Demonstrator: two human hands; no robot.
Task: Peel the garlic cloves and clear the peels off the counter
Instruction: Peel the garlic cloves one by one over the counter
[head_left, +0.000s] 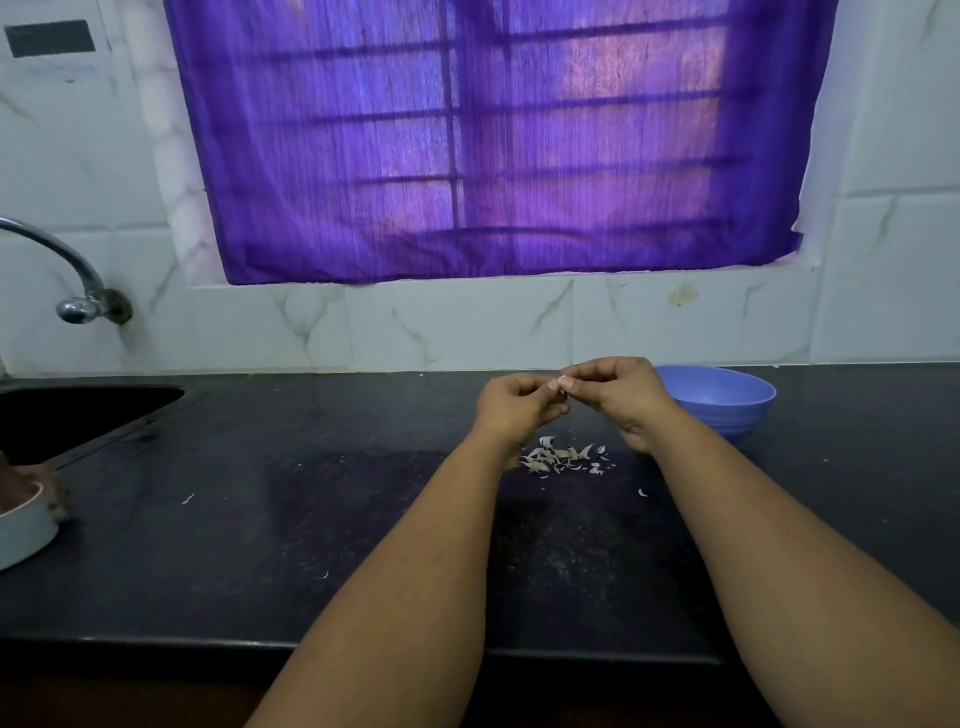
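**Mid-peel: clove pinched between both hands above the scrap pile**

The garlic clove (561, 383) sits btwn the fingertips of both hands, held in the air over the counter (311, 519), not resting on anything. Only a small pale bit of it shows; whether skin is left on it can't be told. The left hand (519, 410) curls round it from one side, fingers bent in tight. The right hand (621, 397) meets it from the other side, thumb and forefinger pinching at the tip, prob. pulling skin.

Straight below the grip lies a loose pile of peels (563, 460): thin, papery, curled flakes, whitish w/ tan edges. A few stray flakes lie further out from the grip on both sides. Just beyond the right hand stands a blue bowl (727, 402), smooth plastic-looking, round, its contents hidden from this angle.

Risks, as a guess: the clove is small and likely slick once bare, so a hard pull could pop it out of the pinch onto the counter. The peels are feather-light; a forearm brushing past could scatter them wider on the dark speckled stone, making cleanup slower. Flakes may also cling to damp fingers.

Well off to the left side: a sink (78, 410) and a curved metal tap (78, 280).
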